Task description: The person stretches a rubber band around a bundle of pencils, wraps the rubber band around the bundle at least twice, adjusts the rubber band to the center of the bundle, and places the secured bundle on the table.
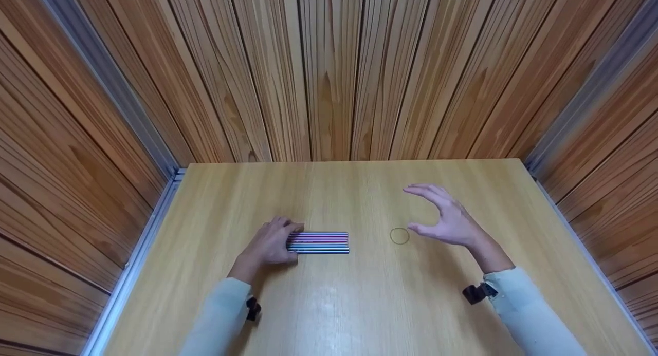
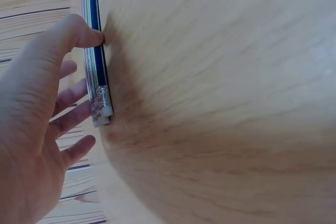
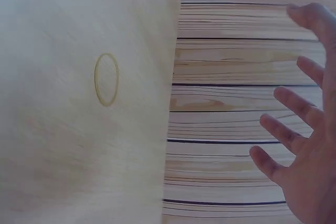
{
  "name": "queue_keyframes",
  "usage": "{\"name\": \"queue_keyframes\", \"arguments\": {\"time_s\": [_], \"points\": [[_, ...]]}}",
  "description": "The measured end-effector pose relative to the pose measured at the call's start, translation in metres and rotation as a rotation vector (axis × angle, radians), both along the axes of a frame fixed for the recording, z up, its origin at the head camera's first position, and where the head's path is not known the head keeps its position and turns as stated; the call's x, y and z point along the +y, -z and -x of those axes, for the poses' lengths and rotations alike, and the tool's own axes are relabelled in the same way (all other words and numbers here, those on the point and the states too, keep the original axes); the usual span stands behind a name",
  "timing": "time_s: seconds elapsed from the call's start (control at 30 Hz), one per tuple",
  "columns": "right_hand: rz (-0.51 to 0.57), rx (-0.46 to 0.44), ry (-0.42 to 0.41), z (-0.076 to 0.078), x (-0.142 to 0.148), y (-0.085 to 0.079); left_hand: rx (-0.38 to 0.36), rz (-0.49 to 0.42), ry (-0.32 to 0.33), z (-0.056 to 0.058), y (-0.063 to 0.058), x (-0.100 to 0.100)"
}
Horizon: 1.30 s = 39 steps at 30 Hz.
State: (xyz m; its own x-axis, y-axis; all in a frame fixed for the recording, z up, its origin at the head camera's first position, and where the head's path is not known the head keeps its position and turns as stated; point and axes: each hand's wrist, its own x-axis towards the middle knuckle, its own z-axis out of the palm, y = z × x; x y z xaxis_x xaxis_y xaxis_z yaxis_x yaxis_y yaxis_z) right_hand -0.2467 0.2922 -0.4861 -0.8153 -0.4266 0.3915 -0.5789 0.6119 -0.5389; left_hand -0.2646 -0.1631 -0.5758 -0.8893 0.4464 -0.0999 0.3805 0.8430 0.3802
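A row of several coloured pencils (image 1: 324,243) lies side by side on the table, pointing left to right. My left hand (image 1: 273,241) grips their left end, thumb on the near side and fingers on the far side. In the left wrist view, the thumb presses the dark blue pencil (image 2: 100,69), and white erasers (image 2: 106,109) show at the pencil ends. A thin yellowish rubber band (image 1: 399,236) lies as a loop to the right of the pencils. Just right of this band my right hand (image 1: 448,220) hovers with fingers spread, holding nothing.
The light wooden table (image 1: 329,315) ends at a plank wall (image 1: 329,89) at the back. Metal rails (image 1: 139,263) run along its sides. Each sleeve has a small dark device (image 1: 475,294) at the wrist.
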Motion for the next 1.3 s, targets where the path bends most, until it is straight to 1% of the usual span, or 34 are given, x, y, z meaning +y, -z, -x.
{"name": "queue_keyframes", "arguments": {"time_s": [0.07, 0.13, 0.27, 0.4, 0.5, 0.63, 0.73, 1.0, 1.1, 1.3], "points": [[0.049, -0.059, 0.009, 0.001, 0.001, 0.002, -0.008, -0.007, -0.008, 0.000, 0.000, 0.001], [0.078, -0.093, 0.018, 0.003, 0.002, 0.004, -0.018, -0.016, -0.018, -0.001, 0.001, 0.001], [0.121, -0.133, 0.034, 0.006, 0.003, 0.009, -0.027, -0.021, -0.036, -0.001, 0.002, 0.003], [0.155, -0.166, 0.037, 0.008, 0.002, 0.012, -0.015, -0.026, -0.039, 0.000, 0.001, 0.007], [0.169, -0.183, 0.038, 0.008, 0.001, 0.013, -0.035, -0.037, -0.054, 0.001, 0.001, 0.009], [0.182, -0.187, 0.038, 0.007, -0.001, 0.014, -0.098, -0.039, -0.093, 0.002, 0.002, 0.013], [0.188, -0.189, 0.034, 0.008, -0.002, 0.015, -0.131, -0.039, -0.108, 0.003, 0.002, 0.014], [0.243, -0.213, 0.024, 0.010, -0.009, 0.019, -0.145, -0.026, -0.119, 0.004, 0.003, 0.015], [0.291, -0.227, 0.005, 0.011, -0.015, 0.020, -0.146, -0.009, -0.124, 0.004, 0.003, 0.016], [0.446, -0.266, -0.062, 0.011, -0.027, 0.019, -0.124, 0.025, -0.102, 0.004, 0.002, 0.019]]}}
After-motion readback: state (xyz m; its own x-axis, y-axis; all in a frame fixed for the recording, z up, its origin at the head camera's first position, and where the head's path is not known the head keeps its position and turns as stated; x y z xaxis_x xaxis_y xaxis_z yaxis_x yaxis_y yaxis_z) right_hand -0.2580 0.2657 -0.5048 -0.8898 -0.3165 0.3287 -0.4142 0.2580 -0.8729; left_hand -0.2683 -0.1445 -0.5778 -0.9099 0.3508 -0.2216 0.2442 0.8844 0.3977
